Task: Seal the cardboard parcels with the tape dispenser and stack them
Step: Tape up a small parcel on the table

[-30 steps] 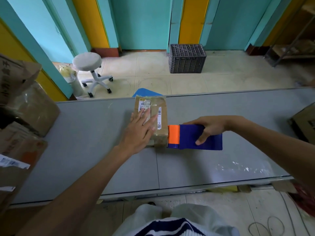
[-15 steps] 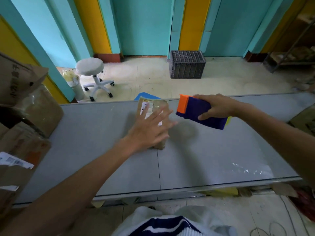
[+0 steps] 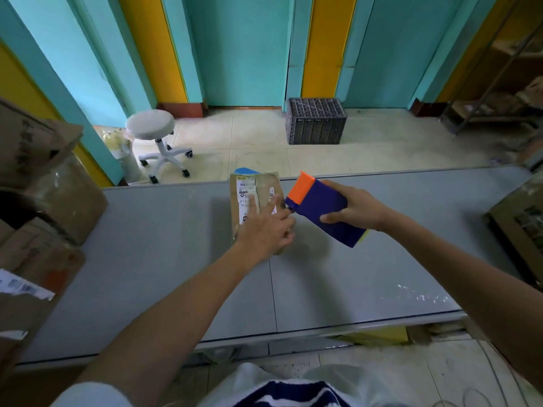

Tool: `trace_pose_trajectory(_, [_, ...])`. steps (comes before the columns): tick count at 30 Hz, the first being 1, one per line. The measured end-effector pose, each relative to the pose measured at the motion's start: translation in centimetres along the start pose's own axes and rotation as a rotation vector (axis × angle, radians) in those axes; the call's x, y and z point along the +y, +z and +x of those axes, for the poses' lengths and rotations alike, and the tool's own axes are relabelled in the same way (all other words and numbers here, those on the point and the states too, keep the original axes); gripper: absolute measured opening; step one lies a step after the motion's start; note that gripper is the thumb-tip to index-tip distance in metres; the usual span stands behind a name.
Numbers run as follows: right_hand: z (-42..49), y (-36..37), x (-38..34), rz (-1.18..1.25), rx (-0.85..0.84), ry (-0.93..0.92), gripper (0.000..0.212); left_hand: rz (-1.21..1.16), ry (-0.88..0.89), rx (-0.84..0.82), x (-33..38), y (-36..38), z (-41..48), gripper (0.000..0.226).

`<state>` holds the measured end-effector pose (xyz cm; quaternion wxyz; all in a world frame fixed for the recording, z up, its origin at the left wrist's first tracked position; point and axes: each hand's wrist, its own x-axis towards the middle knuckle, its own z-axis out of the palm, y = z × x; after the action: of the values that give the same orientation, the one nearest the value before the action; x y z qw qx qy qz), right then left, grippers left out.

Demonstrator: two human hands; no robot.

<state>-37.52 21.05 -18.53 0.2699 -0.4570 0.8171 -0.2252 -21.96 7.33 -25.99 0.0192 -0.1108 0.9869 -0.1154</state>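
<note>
While left hand (image 3: 264,230) covers parcel (image 3: 264,183), cartons (image 3: 67,201) flank table (image 3: 164,245).

Bright, soft light, faint shadows on the flat grey tabletop (image 3: 161,259), some glare near its front right. Fisheye bends the edges; brown cardboard boxes (image 3: 67,201) far left look smeary.

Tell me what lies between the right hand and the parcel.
The tape dispenser, gripped by the right hand, orange end nearest the parcel; head view.
</note>
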Motion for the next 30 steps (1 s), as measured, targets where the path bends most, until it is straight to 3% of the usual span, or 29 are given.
trace_pose_trajectory(3, [0.3,-0.3,-0.2,-0.001,0.037,0.008,0.077,-0.267,0.048,-0.05,-1.0,-1.3,-0.6,0.089])
trace_pose_trajectory(5, [0.8,-0.9,-0.4,0.019,0.101,-0.002,0.078,-0.418,0.031,0.033,-2.4,-1.9,-2.3,0.095])
trace_pose_trajectory(7, [1.4,-1.2,-0.8,-0.009,0.124,-0.03,0.081,-0.543,-0.091,0.25,-3.9,-1.6,-4.6,0.085])
trace_pose_trajectory(9, [2.1,-0.9,-1.4,-0.046,0.123,-0.06,0.084,-0.619,-0.322,0.551,-5.0,-0.6,-7.0,0.06])
trace_pose_trajectory(11, [3.0,-0.3,-1.9,-0.056,0.129,-0.09,0.086,-0.765,-0.551,0.663,-5.7,0.4,-9.2,0.033])
trace_pose_trajectory(14, [4.9,0.9,-2.9,-0.079,0.184,-0.096,0.09,-0.962,-0.551,0.472,-5.2,1.2,-10.8,0.025])
trace_pose_trajectory(18, [6.9,2.5,-4.9,-0.164,0.342,-0.129,0.091,-1.09,-0.491,0.387,-4.9,1.7,-10.1,0.03])
trace_pose_trajectory(21, [8.4,3.1,-5.6,-0.319,0.454,-0.115,0.087,-0.976,-0.451,0.387,-5.0,2.1,-9.5,0.033])
trace_pose_trajectory(25, [9.2,4.9,-5.5,-0.437,0.413,-0.033,0.085,-0.719,-0.351,0.449,-4.6,2.7,-9.2,0.035])
trace_pose_trajectory(30, [8.9,5.9,-4.3,-0.376,0.392,-0.015,0.088,-0.678,-0.483,0.422,-3.1,2.7,-7.9,0.034])
